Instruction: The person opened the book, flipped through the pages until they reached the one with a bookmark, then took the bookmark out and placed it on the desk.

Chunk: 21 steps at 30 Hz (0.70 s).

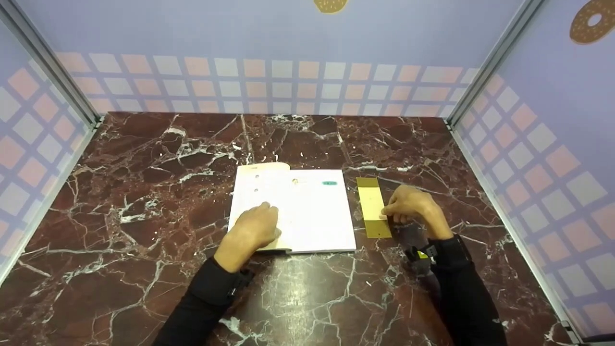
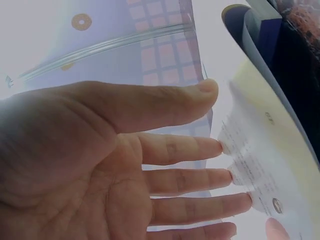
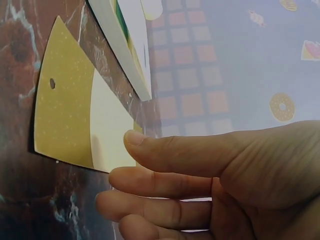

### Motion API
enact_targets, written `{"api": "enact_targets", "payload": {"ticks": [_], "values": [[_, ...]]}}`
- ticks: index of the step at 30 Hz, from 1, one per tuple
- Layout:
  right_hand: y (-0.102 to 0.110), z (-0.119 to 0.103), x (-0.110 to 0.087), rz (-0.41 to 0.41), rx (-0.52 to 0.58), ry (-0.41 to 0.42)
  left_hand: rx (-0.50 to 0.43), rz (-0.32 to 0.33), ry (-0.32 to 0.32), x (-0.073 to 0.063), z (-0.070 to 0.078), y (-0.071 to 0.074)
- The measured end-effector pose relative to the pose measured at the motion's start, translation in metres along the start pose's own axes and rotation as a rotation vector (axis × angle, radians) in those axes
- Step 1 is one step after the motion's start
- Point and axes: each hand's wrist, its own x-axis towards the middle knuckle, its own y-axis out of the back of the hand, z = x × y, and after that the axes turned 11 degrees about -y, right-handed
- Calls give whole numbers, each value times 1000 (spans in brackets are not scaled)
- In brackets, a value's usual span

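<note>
An open book lies on the marble-patterned table. My left hand is over its left page, and in the left wrist view the straight fingers touch the printed page with their tips. That page bows up beside the spine. To the right of the book is a yellow bookmark with darker gold ends and a small hole in the near one. My right hand pinches its right edge between thumb and forefinger; in the right wrist view the thumb lies over the bookmark's pale middle.
The dark red table has white veins and stretches around the book. Lilac walls with pink and white squares stand at the back and both sides, joined by metal corner strips.
</note>
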Motion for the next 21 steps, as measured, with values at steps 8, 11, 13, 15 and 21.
{"api": "enact_targets", "payload": {"ticks": [8, 11, 13, 15, 21], "values": [[1, -7, -6, 61, -36, 11, 23, 31, 14, -3, 6, 6], [3, -9, -9, 84, -59, 7, 36, 54, 8, -4, 9, 7], [3, -11, -11, 96, -71, 5, 42, 68, 1, -6, 12, 8], [4, -11, -13, 104, -83, 8, 39, 75, -2, -7, 15, 9], [6, -15, -20, 120, -78, 15, 49, 102, -24, -14, 24, 12]]}}
